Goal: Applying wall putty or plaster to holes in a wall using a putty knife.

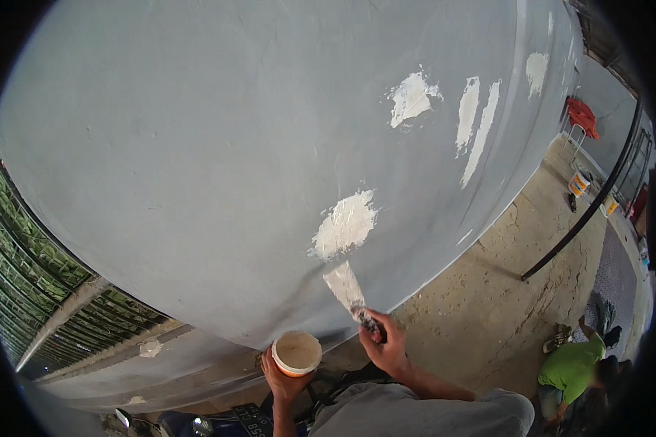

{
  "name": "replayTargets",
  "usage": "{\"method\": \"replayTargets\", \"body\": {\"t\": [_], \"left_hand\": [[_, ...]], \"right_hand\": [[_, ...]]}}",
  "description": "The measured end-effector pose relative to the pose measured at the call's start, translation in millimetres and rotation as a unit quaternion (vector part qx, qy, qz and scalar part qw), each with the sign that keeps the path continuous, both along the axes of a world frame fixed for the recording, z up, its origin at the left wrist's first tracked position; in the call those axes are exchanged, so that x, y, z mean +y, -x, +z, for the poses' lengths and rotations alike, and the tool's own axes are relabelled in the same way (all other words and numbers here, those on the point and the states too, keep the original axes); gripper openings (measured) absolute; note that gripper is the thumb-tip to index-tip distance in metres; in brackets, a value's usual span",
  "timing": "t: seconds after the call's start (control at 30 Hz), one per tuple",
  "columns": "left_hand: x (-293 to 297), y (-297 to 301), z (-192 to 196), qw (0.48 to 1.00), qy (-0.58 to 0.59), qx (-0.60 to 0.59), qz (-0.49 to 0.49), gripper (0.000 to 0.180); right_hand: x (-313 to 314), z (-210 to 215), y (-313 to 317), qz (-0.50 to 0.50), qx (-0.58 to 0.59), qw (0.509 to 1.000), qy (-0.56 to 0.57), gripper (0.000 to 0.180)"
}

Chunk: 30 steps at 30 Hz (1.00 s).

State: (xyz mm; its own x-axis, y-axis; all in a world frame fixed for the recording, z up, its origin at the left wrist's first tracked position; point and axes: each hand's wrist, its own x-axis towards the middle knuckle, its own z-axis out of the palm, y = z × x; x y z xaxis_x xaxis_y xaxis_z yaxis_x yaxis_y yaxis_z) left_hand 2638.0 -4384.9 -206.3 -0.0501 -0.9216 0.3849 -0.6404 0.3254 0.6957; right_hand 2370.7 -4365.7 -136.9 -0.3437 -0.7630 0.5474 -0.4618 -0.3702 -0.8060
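Observation:
My right hand (388, 345) is closed round the dark handle of a putty knife (345, 286). Whitish putty coats its wide blade, which points up at the grey wall (197, 146) just below a fresh putty patch (347, 223). I cannot tell whether the blade touches the wall. In my left hand (284, 380) is a small round tub (297, 352), white with an orange band and held upright. Pale putty shows inside it. Farther up and to the right, more putty marks the wall: a rough patch (412, 99) and two long streaks (468, 116).
A barred opening with greenery (29, 262) lies at the left. Below my left hand is part of a motorbike (251, 420). At right, a black pole (583, 218) slants over the concrete floor (481, 306). A person in a green shirt (572, 368) crouches lower right; a bucket (579, 183) stands beyond.

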Motion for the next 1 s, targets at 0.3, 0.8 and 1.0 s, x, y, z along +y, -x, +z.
{"method": "replayTargets", "body": {"t": [0.3, 0.8, 1.0], "left_hand": [[-5.5, 19.5, 9.9, 0.999, 0.025, 0.002, -0.034, 0.112], [-8.0, 25.8, -26.8, 0.995, -0.051, 0.021, -0.082, 0.11], [-40.2, 77.5, 28.4, 0.988, -0.055, 0.029, -0.141, 0.107]], "right_hand": [[-56.9, 53.1, -0.6, -0.026, 0.007, 0.991, 0.135, 0.043], [54.2, -14.1, 30.4, 0.178, -0.364, 0.865, -0.295, 0.043], [68.6, -0.7, 66.8, 0.261, -0.579, 0.714, -0.294, 0.049]]}}
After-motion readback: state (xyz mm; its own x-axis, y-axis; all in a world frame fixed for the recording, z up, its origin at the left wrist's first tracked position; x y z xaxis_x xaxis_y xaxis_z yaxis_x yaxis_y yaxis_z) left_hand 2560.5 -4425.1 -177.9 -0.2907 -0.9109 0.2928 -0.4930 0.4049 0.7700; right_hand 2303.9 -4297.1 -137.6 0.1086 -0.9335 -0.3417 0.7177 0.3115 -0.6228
